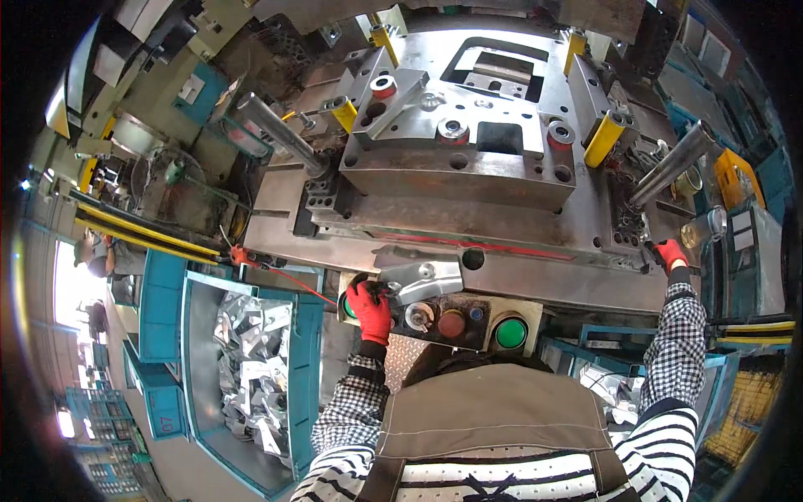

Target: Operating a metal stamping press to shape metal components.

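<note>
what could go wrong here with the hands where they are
The left hand holds a metal part right over the button panel, so it might bump the green button. The right hand rests at the edge of the press die, a possible pinch spot.

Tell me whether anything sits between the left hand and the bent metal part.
Nothing visible does. The left hand already touches the bent metal part at its left end, above the control box.
</note>
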